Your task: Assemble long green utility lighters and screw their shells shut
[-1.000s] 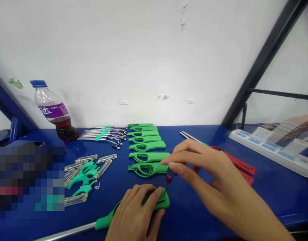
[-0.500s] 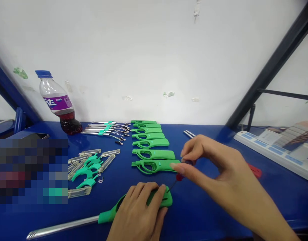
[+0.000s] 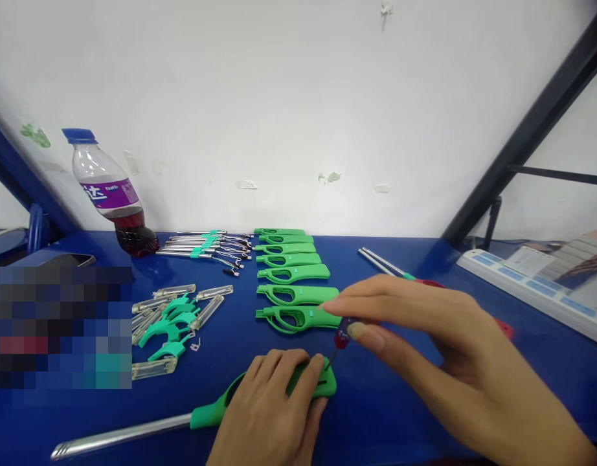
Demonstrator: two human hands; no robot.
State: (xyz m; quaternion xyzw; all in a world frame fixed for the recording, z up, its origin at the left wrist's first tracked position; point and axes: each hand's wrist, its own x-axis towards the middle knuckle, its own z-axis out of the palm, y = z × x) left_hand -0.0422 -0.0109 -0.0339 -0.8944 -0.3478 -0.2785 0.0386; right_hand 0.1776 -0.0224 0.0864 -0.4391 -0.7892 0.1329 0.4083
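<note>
A green long-necked lighter with a silver metal tube lies near the front of the blue table. My left hand is closed over its handle and presses it down; the palm hides much of the handle. My right hand holds a small screwdriver with a red and purple handle between thumb and fingers. The screwdriver slants down, its thin shaft meeting the handle's rounded right end beside a dark slot. Just behind lies a row of several green lighter shells.
Clear plastic tanks and teal triggers lie loosely at left. Behind them are metal rods with wires and a dark soda bottle. At right are two thin metal rods, red pieces partly behind my hand, and a white power strip.
My right hand's fingers have straightened and shifted around the screwdriver handle, which now stands slightly steeper. My left hand and the lighter have hardly moved.
</note>
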